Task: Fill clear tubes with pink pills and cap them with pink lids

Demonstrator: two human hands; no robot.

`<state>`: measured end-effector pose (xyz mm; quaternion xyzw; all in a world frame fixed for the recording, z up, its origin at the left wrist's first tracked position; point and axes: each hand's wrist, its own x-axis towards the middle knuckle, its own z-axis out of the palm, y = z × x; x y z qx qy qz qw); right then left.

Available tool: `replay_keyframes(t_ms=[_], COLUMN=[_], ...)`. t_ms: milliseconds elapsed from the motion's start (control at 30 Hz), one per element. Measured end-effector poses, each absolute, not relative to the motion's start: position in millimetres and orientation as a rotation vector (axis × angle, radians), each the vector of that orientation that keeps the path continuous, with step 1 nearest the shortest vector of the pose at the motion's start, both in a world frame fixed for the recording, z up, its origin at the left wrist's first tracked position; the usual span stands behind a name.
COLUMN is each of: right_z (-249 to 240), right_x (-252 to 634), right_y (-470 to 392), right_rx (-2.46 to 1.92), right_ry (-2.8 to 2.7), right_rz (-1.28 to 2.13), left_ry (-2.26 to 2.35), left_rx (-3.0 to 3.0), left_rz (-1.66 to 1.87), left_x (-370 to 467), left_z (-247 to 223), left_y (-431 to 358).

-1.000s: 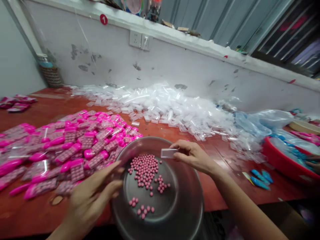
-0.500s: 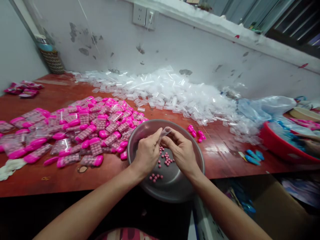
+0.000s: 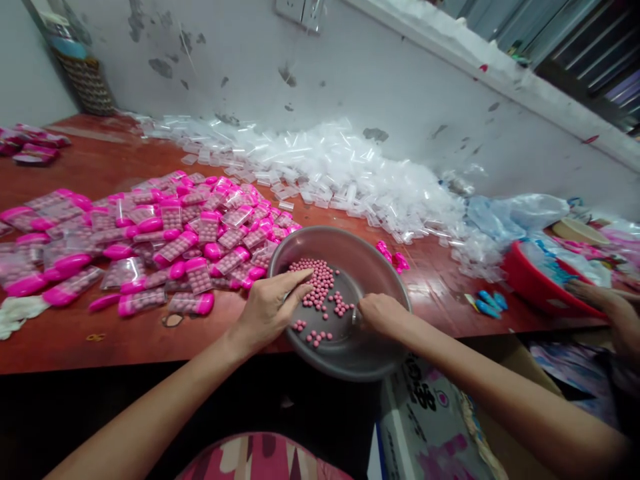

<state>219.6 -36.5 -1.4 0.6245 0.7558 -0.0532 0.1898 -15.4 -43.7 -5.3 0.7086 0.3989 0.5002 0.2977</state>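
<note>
A grey metal bowl (image 3: pixel 370 353) sits at the table's front edge, with many small pink balls (image 3: pixel 317 283) on its left side. My left hand (image 3: pixel 267 307) reaches over the bowl's left rim; its thumb and fingers are close together beside the balls, and what they hold, if anything, is hidden. Inside the bowl at the right, my right hand (image 3: pixel 377 313) is closed around a small clear case (image 3: pixel 355 316), mostly covered by the fingers. Left of the bowl lies a heap of clear cases with pink caps (image 3: pixel 173 248), filled with pink balls.
A long pile of clear plastic cases (image 3: pixel 320 160) lies along the wall. Pink caps (image 3: pixel 393 257) are behind the bowl. At the right, another person's hands (image 3: pixel 600 297) are at a red basin (image 3: pixel 530 283). Blue pieces (image 3: pixel 490 303) lie near it.
My hands were together above the bowl and have now parted and lowered, the left to the balls, the right to the bowl's right side. More balls show. The view has shifted.
</note>
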Motion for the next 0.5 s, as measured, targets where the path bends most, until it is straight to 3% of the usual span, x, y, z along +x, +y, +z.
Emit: replay_keyframes(t_ms=[267, 500], right_z=[-21.8, -32.4], right_x=[171.2, 130.4], right_y=[-12.8, 15.3], right_rx=[1.557, 1.543], right_ry=[2.284, 2.557], right_rz=[-0.164, -0.371], left_ry=[1.02, 0.995], left_rx=[1.552, 1.518], left_rz=[1.376, 1.403], left_x=[-18.1, -19.0], left_z=[-13.4, -10.3], left_y=[-38.0, -37.2])
